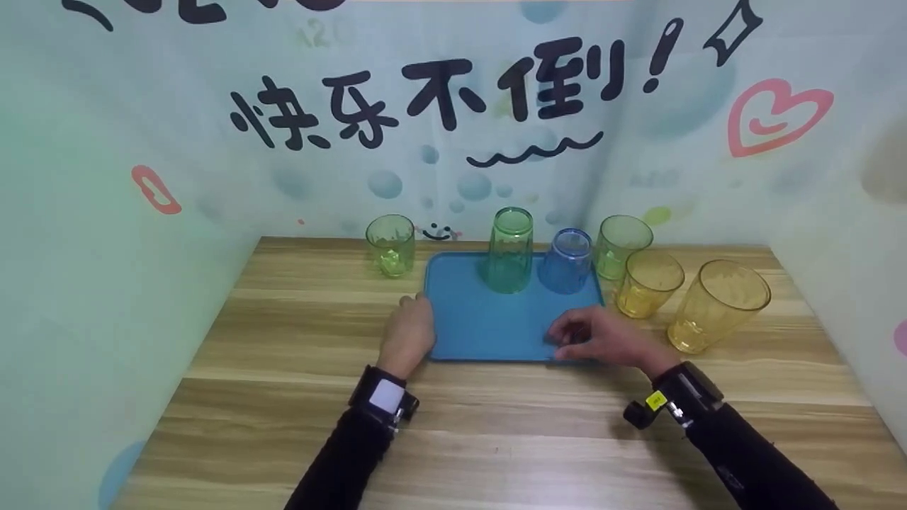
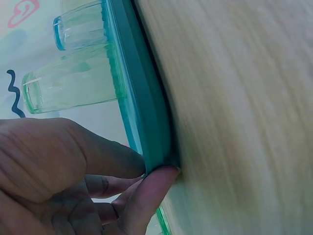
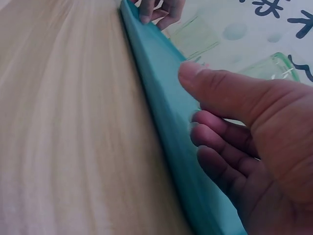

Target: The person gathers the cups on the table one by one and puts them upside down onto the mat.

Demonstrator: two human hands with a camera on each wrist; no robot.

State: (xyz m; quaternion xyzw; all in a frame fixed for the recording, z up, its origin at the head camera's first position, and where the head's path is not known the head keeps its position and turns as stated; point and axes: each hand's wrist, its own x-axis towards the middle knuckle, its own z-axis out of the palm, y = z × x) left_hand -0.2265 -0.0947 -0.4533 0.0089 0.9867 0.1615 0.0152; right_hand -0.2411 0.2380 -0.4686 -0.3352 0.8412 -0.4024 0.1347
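Note:
A blue tray [image 1: 482, 326] lies on the table with two upside-down cups near its back edge: a tall green cup [image 1: 511, 255] and a shorter blue cup [image 1: 569, 262]. My left hand [image 1: 408, 333] pinches the tray's left edge; in the left wrist view, the thumb and a finger [image 2: 151, 196] grip the rim. Over the tray's front right part, my right hand [image 1: 602, 336] is held with loosely bent fingers. The right wrist view shows nothing between its thumb [image 3: 220, 88] and fingers.
An upright green cup [image 1: 391, 248] stands beyond the tray's back left corner. To the right stand another green cup [image 1: 622, 248], a yellow cup [image 1: 648, 283] and a larger yellow cup [image 1: 716, 308]. A printed curtain [image 1: 319, 184] borders the wooden table [image 1: 283, 425].

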